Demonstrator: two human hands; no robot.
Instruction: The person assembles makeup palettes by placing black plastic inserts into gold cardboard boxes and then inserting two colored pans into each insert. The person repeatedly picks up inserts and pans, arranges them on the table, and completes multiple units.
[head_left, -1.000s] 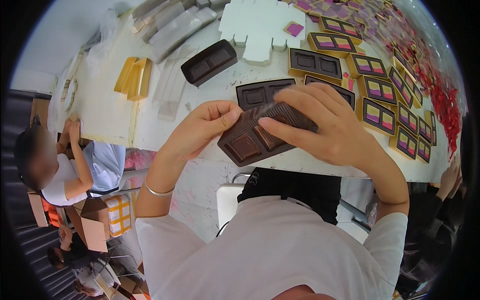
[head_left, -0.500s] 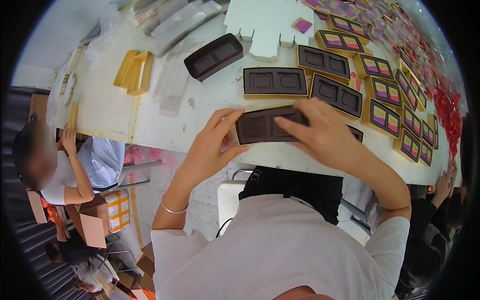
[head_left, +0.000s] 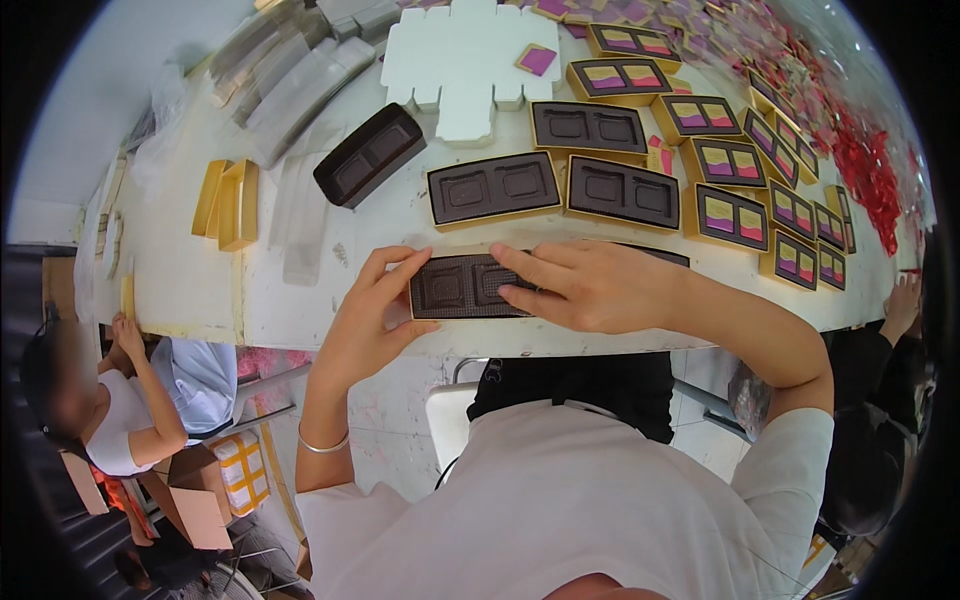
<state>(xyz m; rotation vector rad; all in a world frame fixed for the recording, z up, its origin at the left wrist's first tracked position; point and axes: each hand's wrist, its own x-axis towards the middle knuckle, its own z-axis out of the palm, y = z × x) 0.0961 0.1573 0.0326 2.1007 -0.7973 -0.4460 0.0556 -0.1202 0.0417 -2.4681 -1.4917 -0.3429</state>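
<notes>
A gold-edged box with a dark brown two-compartment plastic tray (head_left: pixel 447 287) lies at the table's near edge, in front of me. My left hand (head_left: pixel 365 310) is closed round its left end, thumb on the near side and fingers on the far side. Over the right part reaches my right hand (head_left: pixel 600 285), fingers apart, the fingertips resting on the tray and covering that end. Just beyond lie two gold boxes with vacant dark trays, one at the left (head_left: pixel 494 188) and one at the right (head_left: pixel 622 192). Another similar box sits partly hidden behind my right hand.
Several filled boxes (head_left: pixel 732 216) crowd the right side, near loose purple and pink squares. A stack of white flat cartons (head_left: pixel 440 70) lies at the back. Stacked dark trays (head_left: pixel 370 155), clear plastic sleeves (head_left: pixel 300 230) and gold frames (head_left: pixel 238 205) are leftward. A person (head_left: pixel 130 400) sits at left.
My view has turned, shifting the table's contents leftward and down. The right fingers have moved from the tray's right end toward its middle; the left hand keeps its grip.
</notes>
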